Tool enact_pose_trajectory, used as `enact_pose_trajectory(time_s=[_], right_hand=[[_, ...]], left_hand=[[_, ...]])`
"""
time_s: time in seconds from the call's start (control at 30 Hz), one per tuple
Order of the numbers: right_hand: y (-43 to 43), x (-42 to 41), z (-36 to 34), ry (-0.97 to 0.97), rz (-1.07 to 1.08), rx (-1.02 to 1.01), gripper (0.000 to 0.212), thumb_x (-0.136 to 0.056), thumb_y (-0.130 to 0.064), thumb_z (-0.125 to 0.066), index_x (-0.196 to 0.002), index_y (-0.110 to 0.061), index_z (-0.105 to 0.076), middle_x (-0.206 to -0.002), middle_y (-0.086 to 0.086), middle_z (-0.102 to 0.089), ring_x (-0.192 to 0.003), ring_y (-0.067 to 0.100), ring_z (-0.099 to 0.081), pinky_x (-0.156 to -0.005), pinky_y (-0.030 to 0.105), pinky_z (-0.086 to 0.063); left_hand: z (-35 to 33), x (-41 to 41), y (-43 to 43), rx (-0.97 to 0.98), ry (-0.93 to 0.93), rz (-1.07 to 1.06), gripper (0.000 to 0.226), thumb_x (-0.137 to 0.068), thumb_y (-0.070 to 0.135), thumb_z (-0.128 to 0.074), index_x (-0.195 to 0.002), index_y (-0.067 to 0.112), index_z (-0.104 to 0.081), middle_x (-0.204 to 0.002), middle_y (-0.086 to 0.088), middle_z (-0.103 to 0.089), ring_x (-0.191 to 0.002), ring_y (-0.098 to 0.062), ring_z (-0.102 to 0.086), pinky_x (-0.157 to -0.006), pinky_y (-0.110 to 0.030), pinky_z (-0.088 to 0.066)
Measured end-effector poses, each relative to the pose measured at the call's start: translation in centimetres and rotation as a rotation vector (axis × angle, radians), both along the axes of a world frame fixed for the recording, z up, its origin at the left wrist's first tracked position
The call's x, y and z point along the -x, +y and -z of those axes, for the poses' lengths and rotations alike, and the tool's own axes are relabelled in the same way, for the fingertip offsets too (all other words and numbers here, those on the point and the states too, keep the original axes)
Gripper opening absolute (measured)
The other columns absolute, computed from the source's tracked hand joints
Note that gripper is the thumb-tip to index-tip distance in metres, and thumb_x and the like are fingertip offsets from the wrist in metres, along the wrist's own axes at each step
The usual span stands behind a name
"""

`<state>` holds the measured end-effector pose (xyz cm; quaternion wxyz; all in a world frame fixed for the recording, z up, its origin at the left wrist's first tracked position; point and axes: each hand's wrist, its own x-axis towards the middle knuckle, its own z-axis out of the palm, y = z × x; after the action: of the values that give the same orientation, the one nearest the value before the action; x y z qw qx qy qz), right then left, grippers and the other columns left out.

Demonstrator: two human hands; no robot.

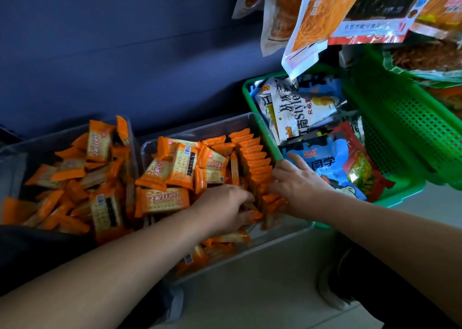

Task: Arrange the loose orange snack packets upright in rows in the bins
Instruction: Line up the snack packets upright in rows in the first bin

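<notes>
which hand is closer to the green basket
Right. The right hand is at the green basket's near rim; the left hand is farther left, fingers curled among orange packets in the clear bin.

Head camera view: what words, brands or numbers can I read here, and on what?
"Style", after Chinese characters: white packet in the green basket.
"同学": blue packet in the same basket.
Too blurred to read: the upside-down Chinese print on the orange snack packets.
Also blurred: print and numbers on the hanging bags.
</notes>
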<state>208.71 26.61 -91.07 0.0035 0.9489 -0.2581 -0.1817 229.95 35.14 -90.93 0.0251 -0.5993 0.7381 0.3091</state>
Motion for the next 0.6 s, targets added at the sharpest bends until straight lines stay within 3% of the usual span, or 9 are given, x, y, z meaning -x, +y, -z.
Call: enact_pose_trajectory(time_s=[0.1, 0.23, 0.3, 0.37, 0.47, 0.6], right_hand=[[0.2, -0.5, 0.2, 0.036, 0.002, 0.034, 0.039, -0.056, -0.038, -0.092, -0.092, -0.032, -0.08, -0.098, 0.003, -0.066, -0.107, 0.032, -0.062, -0.107, 0.068, -0.044], [0.8, -1.5, 0.0, 0.121, 0.067, 0.039, 0.04, -0.091, -0.04, -0.065, -0.129, -0.028, -0.066, -0.131, 0.003, -0.056, -0.135, 0.032, -0.04, -0.124, 0.064, -0.014], [0.9, -1.6, -0.3, 0.135, 0.08, 0.034, 0.046, -0.094, -0.043, -0.06, -0.136, -0.025, -0.059, -0.136, 0.001, -0.052, -0.14, 0.029, -0.035, -0.125, 0.062, -0.006], [0.9, -1.6, -0.3, 0.121, 0.077, 0.022, 0.049, -0.089, -0.047, -0.066, -0.131, -0.021, -0.061, -0.131, 0.001, -0.057, -0.135, 0.029, -0.042, -0.126, 0.061, -0.008], [1.0, -1.4, -0.1, 0.051, 0.043, 0.091, 0.057, -0.063, -0.053, -0.088, -0.104, -0.016, -0.072, -0.101, 0.003, -0.069, -0.108, 0.03, -0.063, -0.12, 0.067, -0.029], [1.3, -1.4, 0.1, -0.032, 0.061, 0.063, 0.059, -0.065, -0.044, -0.089, -0.115, -0.021, -0.069, -0.108, -0.001, -0.065, -0.114, 0.027, -0.061, -0.12, 0.068, -0.023]], left_hand=[[1.7, 0.6, -0.3, -0.013, -0.067, 0.002, 0.043, -0.089, 0.047, -0.072, -0.131, 0.038, -0.066, -0.126, 0.007, -0.07, -0.114, -0.021, -0.066, -0.092, -0.042, -0.058], [0.9, 0.0, 0.2, 0.075, 0.006, -0.106, 0.017, -0.097, 0.03, -0.062, -0.11, 0.029, -0.074, -0.102, 0.004, -0.072, -0.093, -0.019, -0.067, -0.08, -0.04, -0.058], [-0.7, -1.2, -0.1, 0.133, 0.108, -0.228, 0.013, -0.1, 0.027, -0.063, -0.107, 0.028, -0.074, -0.095, 0.009, -0.068, -0.084, -0.009, -0.062, -0.073, -0.031, -0.053], [-2.6, -2.6, -0.1, 0.149, 0.26, -0.38, 0.012, -0.1, 0.025, -0.066, -0.107, 0.028, -0.075, -0.095, 0.015, -0.069, -0.087, 0.001, -0.062, -0.073, -0.023, -0.05], [-4.5, -3.9, 0.5, 0.091, 0.48, -0.587, 0.012, -0.101, 0.022, -0.067, -0.103, 0.024, -0.078, -0.099, 0.012, -0.076, -0.093, -0.005, -0.07, -0.081, -0.03, -0.06], [-4.6, -4.1, 1.6, -0.04, 0.597, -0.739, 0.022, -0.102, 0.021, -0.066, -0.123, 0.019, -0.073, -0.114, 0.003, -0.075, -0.086, -0.016, -0.077, -0.078, -0.039, -0.066]])
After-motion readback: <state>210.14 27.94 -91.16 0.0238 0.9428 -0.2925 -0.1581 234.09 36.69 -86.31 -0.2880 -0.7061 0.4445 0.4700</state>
